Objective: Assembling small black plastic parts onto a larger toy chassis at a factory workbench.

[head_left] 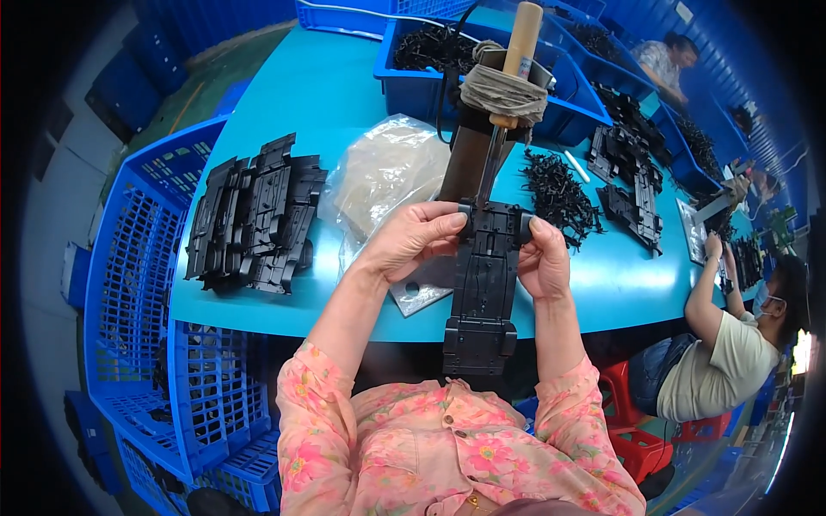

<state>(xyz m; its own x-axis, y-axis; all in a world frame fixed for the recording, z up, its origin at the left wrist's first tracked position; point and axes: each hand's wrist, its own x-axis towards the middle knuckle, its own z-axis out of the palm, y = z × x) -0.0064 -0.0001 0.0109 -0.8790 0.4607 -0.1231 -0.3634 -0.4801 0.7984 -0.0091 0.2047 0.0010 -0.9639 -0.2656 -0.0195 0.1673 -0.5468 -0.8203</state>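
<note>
The black plastic part [484, 279] is located centrally in front of the wearer's torso, overhanging the near edge of the teal table [284, 86], with its lower end close to the floral shirt [443, 430]. The left hand [411, 242] pinches the upper left edge of the part between thumb and fingers. The right hand [545, 258] pinches the upper right edge in the same manner, thumb uppermost. The part's upper end is located at the lower end of an upright metal bar [492, 163]; contact between the two cannot be determined. A flat metal plate [418, 298] with a round hole is located below the left hand.

Left of the hands: a clear plastic bag [383, 168], then a row of similar black parts [256, 219], then blue perforated crates [138, 284] beside the table. Right of the hands: a heap of black scraps [564, 199], a white stick [576, 166] and further black parts [634, 206].

Beyond the bar: grey cloth [503, 93] wrapped beneath a wooden handle [523, 41], and a blue bin [404, 86] containing black pieces. A masked co-worker [718, 374] sits at far right
</note>
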